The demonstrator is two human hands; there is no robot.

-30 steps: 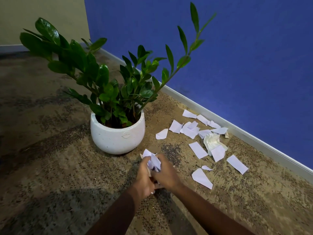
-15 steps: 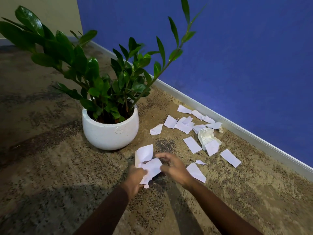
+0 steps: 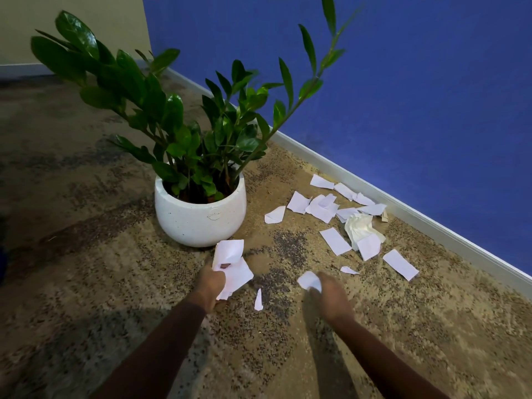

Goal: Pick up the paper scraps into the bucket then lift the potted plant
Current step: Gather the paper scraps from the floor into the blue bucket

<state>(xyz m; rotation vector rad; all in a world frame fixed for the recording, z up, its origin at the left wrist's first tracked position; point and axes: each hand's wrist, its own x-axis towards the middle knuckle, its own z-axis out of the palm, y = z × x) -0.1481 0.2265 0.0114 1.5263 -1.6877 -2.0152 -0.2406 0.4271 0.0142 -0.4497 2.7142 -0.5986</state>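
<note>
A leafy green plant stands in a round white pot (image 3: 200, 223) on the carpet. My left hand (image 3: 211, 286) is closed around a bunch of white paper scraps (image 3: 231, 264) just in front of the pot. My right hand (image 3: 329, 298) lies on the carpet to the right, its fingers over one white scrap (image 3: 308, 280). A small scrap (image 3: 258, 300) lies between my hands. Several more scraps (image 3: 335, 240) and a crumpled tissue (image 3: 359, 227) are scattered near the wall. No bucket is in view.
A blue wall with a white baseboard (image 3: 431, 226) runs diagonally behind the scraps. A beige wall (image 3: 72, 30) meets it at the far corner. The mottled brown carpet (image 3: 86, 254) stretches to the left of the pot.
My hands have parted. The left keeps the bunch of scraps, the right has moved right onto another scrap. A small scrap now lies between them.
</note>
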